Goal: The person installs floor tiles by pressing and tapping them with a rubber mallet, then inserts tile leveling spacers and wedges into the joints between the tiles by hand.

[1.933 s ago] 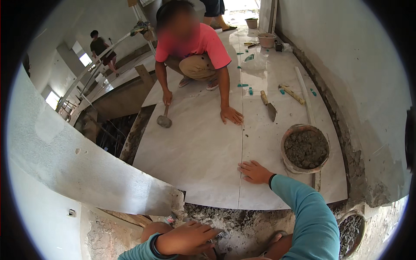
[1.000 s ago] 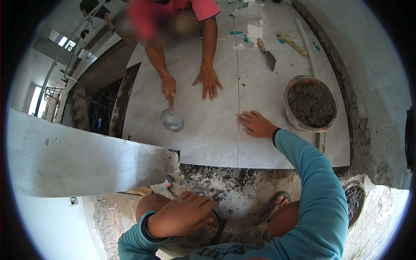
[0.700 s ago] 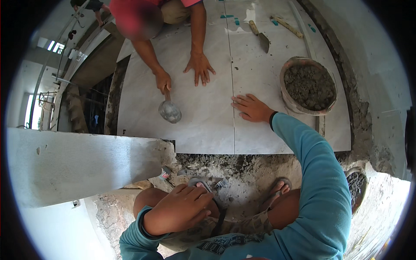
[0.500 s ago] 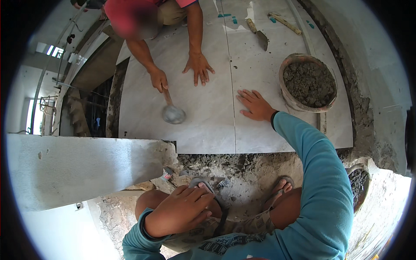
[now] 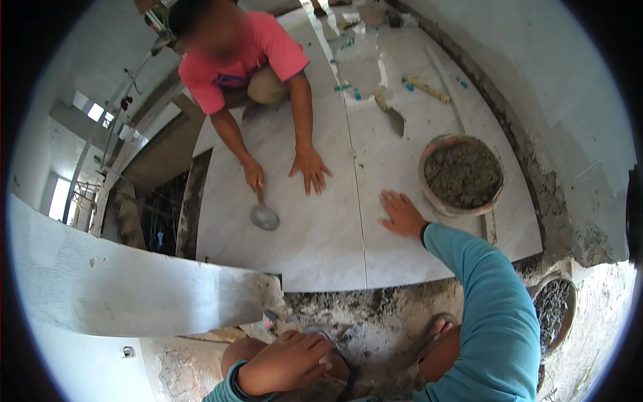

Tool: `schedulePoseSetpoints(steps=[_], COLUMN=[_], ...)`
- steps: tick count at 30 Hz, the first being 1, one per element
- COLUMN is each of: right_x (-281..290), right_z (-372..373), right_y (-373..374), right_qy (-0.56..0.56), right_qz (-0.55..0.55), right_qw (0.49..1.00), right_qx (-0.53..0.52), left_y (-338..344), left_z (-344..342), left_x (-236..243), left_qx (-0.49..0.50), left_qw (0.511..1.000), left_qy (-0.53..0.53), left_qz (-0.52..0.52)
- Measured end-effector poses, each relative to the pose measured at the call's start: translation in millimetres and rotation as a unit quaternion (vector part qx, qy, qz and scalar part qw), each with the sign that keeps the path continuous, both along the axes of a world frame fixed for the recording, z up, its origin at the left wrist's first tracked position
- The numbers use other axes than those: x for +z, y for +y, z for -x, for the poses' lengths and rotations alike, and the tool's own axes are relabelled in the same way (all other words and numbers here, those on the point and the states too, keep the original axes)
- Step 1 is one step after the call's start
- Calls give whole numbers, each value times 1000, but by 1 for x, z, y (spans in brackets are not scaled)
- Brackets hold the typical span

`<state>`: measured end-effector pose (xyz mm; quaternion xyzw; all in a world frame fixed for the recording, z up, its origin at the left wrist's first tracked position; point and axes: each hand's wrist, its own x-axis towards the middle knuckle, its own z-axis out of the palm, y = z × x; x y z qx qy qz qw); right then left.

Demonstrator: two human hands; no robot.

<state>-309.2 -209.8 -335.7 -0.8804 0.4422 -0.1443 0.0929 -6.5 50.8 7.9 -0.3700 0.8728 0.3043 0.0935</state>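
Observation:
My right hand (image 5: 402,214) lies flat with fingers spread on a large pale grey floor tile (image 5: 408,261), just right of the seam. My left hand (image 5: 289,362) holds nothing and rests over my left knee, its fingers loosely bent and lying apart. Across from me a person in a pink shirt (image 5: 281,48) squats on the tiles. One of that person's hands grips a mallet (image 5: 265,217) with a wooden handle and a rounded grey head, low over the left tile. Their other hand (image 5: 310,170) presses flat on that tile.
A bucket of wet mortar (image 5: 462,175) stands on the tiles beside my right hand. Beyond lie a trowel (image 5: 390,115), another tool's handle (image 5: 429,90) and green tile clips (image 5: 347,88). A low wall (image 5: 134,288) is at left; a second mortar container (image 5: 556,311) sits at lower right.
My view has tilted up, so the scene sits lower and more of the far floor shows. My right hand has shifted slightly right, away from the seam. My left hand stays on the knee.

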Motion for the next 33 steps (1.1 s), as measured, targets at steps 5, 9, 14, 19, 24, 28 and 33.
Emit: schedulePoseSetpoints(steps=[5,9,14,19,24,28,33], right_x=[7,14,12,15,13,10,13], right_z=[5,9,18,17,21,20,16], right_y=[1,-3,-7,-9,-7,-7,-9], right_qy=[25,62,80,96,101,95,94], right_qz=[-78,-91,-101,-105,-108,-100,-114], right_qw=[996,993,990,988,988,989,988], right_qx=[-27,-35,-60,-51,-49,-47,-37], left_y=[4,7,5,8,9,9,8], left_z=[-6,-13,-13,-12,-15,-13,-11], left_x=[-3,-16,-14,-11,-16,-14,-11], left_qx=[-1,5,-7,10,7,11,12], left_qw=[1000,999,998,999,999,1000,999], left_qy=[13,17,-17,-16,-1,-10,-14], left_qz=[-24,-47,-55,-27,-32,-22,-33])
